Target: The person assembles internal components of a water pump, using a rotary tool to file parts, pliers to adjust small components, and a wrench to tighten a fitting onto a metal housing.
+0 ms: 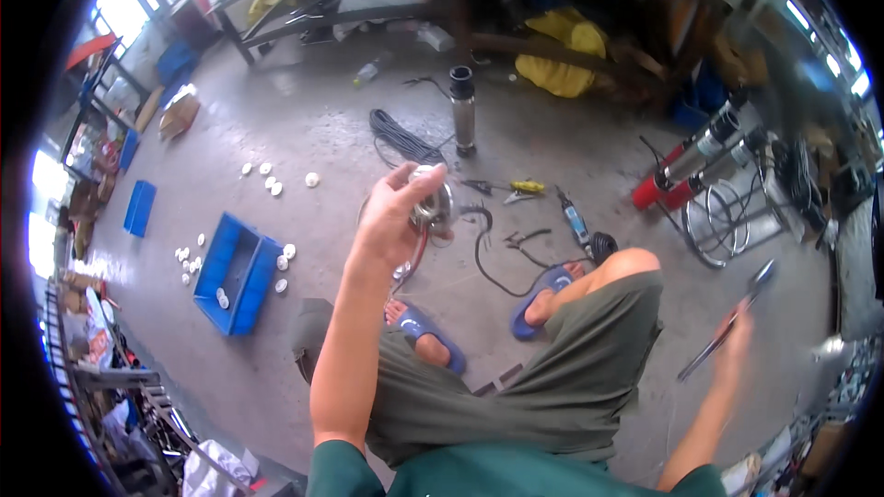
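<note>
**Status: metal part in left hand, tool in right hand**

The left hand (391, 216) is raised in front of the person, fingers curled around a round metal part (433, 207). The thumb and forefinger stand up above the part; the grip is closed on it. A red lead (416, 258) hangs from the part toward the floor.

The right hand (737, 345) is held out to the person's right and is closed on a long thin tool (727, 327). The tool is blurred; its kind cannot be told.

Judged progress: the part is off the floor and held, and the tool is in hand but well apart from the part. No contact between tool and part is made yet.

On the floor (304, 138) ahead of the feet lie pliers (520, 239), a yellow-handled tool (525, 187) and a blue-handled tool (575, 219). A metal cylinder (463, 110) stands upright beyond them, beside a black cable coil (401, 138). A blue tray (235, 271) lies toward the floor's left side, with white caps (276, 184) scattered near it. Red-ended cylinders (695, 161) lean at the right.
</note>
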{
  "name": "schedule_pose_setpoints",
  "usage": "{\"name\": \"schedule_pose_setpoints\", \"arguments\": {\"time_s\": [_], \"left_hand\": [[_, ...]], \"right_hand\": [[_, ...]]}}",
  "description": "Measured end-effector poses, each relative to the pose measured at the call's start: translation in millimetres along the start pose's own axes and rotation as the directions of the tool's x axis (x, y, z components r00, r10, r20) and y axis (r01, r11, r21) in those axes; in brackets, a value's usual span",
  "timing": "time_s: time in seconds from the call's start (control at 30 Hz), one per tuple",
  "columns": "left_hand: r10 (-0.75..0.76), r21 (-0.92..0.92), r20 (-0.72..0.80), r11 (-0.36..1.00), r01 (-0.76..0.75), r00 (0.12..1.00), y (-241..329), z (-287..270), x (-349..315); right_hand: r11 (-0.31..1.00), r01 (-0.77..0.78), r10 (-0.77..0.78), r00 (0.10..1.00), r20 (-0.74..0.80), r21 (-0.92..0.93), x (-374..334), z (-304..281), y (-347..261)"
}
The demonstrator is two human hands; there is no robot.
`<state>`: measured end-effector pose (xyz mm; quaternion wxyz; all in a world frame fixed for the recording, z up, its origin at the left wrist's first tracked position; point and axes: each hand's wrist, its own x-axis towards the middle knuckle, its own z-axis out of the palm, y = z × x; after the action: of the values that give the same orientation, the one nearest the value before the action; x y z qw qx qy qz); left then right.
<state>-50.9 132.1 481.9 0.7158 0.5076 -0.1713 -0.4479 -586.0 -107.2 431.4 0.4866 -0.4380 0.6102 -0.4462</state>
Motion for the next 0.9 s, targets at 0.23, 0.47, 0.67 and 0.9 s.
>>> {"name": "schedule_pose_setpoints", "arguments": {"time_s": [0.23,0.47,0.67,0.9], "left_hand": [[-0.080,-0.317,-0.143,0.948,0.031,0.986,-2.2,15.8,-35.2],[0.133,-0.718,0.411,0.657,0.231,0.902,-25.0,20.0,-32.3],[-0.145,-0.475,0.093,0.863,0.172,0.985,-5.3,15.5,-39.6],[0.037,-0.030,0.117,0.999,-0.034,0.992,7.9,56.2,-23.1]], "right_hand": [[0.754,-0.656,0.647,0.750,-0.142,-0.032,18.1,-112.7,383.5],[0.699,-0.691,0.656,0.723,-0.217,-0.185,2.5,-114.3,478.3],[0.789,-0.164,0.100,0.985,-0.139,-0.592,106.8,-53.5,350.3],[0.356,0.933,-0.808,0.281,0.518,0.049,-76.4,172.9,-139.0]]}}
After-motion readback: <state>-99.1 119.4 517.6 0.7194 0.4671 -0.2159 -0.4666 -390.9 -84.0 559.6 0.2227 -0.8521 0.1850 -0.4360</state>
